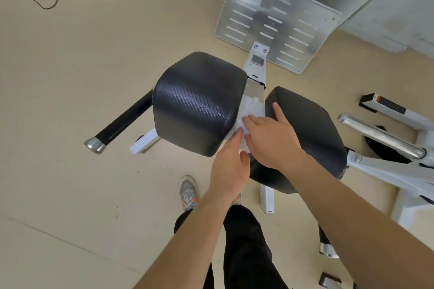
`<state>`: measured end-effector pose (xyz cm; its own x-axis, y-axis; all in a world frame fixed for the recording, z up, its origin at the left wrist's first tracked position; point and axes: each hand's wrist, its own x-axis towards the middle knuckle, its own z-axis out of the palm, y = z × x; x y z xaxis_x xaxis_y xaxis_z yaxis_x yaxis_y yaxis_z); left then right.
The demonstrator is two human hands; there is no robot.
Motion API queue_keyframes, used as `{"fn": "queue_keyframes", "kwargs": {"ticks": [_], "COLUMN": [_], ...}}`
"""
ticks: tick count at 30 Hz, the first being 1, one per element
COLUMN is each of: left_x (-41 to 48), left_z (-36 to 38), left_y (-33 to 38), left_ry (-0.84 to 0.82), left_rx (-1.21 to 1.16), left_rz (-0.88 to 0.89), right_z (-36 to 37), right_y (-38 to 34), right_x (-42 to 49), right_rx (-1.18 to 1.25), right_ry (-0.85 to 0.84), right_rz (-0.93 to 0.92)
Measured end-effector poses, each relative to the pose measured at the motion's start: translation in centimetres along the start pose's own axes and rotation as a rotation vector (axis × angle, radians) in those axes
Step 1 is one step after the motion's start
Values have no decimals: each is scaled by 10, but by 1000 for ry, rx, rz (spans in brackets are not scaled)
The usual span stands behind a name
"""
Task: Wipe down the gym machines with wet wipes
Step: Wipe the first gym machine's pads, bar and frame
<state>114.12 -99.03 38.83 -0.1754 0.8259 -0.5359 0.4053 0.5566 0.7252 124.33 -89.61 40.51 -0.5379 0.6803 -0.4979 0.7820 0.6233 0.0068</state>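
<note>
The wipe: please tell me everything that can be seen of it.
The wipe is a white, thin, crumpled sheet that looks like soft cloth. It lies in the gap between the left pad and the right pad, over the frame bar. The right hand lies on it with straight fingers. The left hand touches its near edge; whether it pinches the sheet cannot be told. The hands hide its near part.
</note>
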Motion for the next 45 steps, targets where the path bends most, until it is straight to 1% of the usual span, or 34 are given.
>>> {"fn": "queue_keyframes", "kwargs": {"ticks": [3, 7, 9, 12, 18, 22, 26, 32, 34, 36, 38, 42, 45], "left_x": [-9, -25, -30, -32, -27, -25, -17, -3, 2, 7, 13, 21, 35], "left_z": [-12, -35, -48, -66, -90, -95, -95, -95, -95, -94, -95, -97, -91], "left_y": [-6, -10, -11, -16, -31, -47, -63, -85, -92, -98, -107, -132, -152], "left_ry": [-26, -10, -28, -32, 72, 110, 160, 255, 264, 254, 249, 269, 292], "left_rx": [3, 51, 80, 104, 149, 170, 130, 102, 84, 59, 25, -69, -138], "left_rz": [-18, -9, -7, 65, 244, 264, 301, 394, 450, 524, 610, 741, 821], "right_z": [2, -4, -3, 7, 17, 38, 56, 78, 82, 92, 106, 135, 154], "right_y": [-8, -22, -36, -58, -72, -94, -106, -117, -120, -123, -129, -135, -136], "right_x": [7, 8, -6, -24, -10, -25, -16, -7, -4, -1, 7, 24, 41], "right_rx": [-111, -118, -90, -80, -36, 7, 127, 482, 534, 508, 427, 281, 222], "right_ry": [-91, -122, -109, -67, 90, 122, 240, 491, 576, 716, 828, 915, 944], "right_rz": [1, 70, 124, 191, 329, 355, 415, 453, 474, 499, 524, 576, 538]}}
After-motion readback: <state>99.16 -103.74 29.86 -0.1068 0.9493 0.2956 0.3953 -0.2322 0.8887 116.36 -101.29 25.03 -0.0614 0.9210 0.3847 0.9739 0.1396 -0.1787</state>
